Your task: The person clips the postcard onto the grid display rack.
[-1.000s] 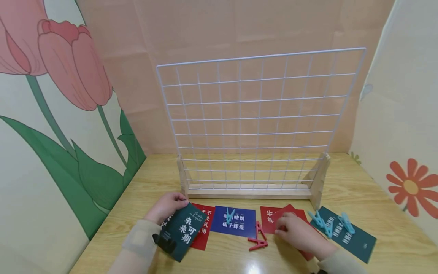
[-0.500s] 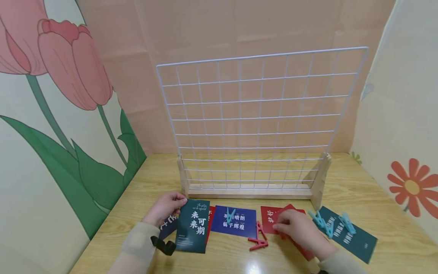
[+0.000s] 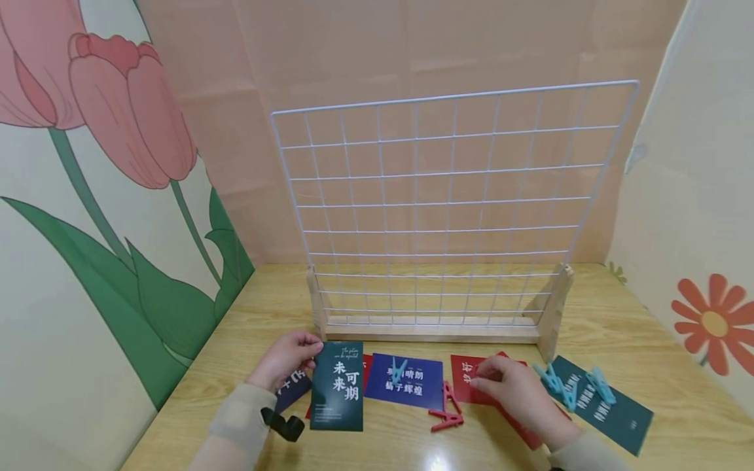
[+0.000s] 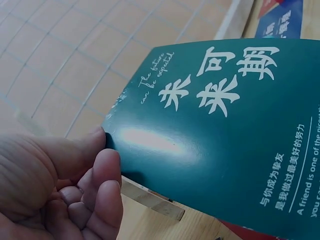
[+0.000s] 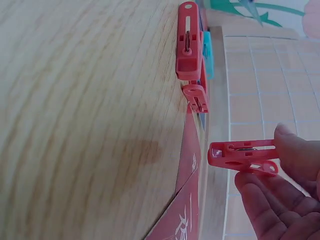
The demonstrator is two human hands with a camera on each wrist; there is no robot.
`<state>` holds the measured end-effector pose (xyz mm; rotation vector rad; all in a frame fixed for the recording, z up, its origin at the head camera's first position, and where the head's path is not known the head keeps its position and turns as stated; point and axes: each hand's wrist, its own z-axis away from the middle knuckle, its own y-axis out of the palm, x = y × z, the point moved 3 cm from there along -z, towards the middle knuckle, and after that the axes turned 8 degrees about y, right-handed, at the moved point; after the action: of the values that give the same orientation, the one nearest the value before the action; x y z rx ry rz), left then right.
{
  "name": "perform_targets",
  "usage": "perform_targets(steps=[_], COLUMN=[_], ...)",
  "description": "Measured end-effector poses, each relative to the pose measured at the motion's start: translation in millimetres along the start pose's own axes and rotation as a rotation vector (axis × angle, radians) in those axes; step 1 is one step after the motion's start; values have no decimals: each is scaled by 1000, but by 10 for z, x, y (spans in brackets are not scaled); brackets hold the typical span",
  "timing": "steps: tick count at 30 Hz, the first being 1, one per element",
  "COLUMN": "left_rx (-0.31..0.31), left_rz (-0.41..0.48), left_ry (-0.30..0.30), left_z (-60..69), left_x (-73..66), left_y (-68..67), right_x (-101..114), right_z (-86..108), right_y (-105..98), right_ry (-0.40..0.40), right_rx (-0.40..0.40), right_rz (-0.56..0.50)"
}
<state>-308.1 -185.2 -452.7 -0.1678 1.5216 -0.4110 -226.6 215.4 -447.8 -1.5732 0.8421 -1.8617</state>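
My left hand [image 3: 285, 360] pinches the upper left corner of a dark green card [image 3: 338, 415] with white lettering, between thumb and fingers. In the head view the card stands nearly straight, overlapping a red card and a dark blue card [image 3: 292, 391]. My right hand [image 3: 521, 396] is over the red cards [image 3: 462, 394] at the right. The right wrist view shows a red clothespin [image 5: 242, 157] held by its handle ends between thumb and fingers; its nose points away from the hand. The head view barely shows that clothespin.
A white wire grid [image 3: 450, 136] rises from a wooden stand [image 3: 436, 337] behind the cards. Between the hands lie a blue card [image 3: 427, 371] with a light blue clothespin [image 3: 398, 373] and red clothespins [image 3: 448, 418]. Another green card [image 3: 627, 418] with light blue clothespins lies far right.
The green card in my left hand has turned from a tilt to nearly straight and shifted slightly right, uncovering more of the blue card. My right hand has hardly moved.
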Motion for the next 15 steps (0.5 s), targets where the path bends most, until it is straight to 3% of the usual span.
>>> perform_targets(steps=[5,15], left_rx=[-1,9], left_rz=[-4,-25], left_ry=[-4,-13], left_z=[0,17], left_x=[11,-6], left_y=[-5,-7], right_x=[-6,-45], right_z=[-21,-49], right_y=[3,48], right_ry=[30,45], right_rx=[19,60], right_rz=[-65,-35])
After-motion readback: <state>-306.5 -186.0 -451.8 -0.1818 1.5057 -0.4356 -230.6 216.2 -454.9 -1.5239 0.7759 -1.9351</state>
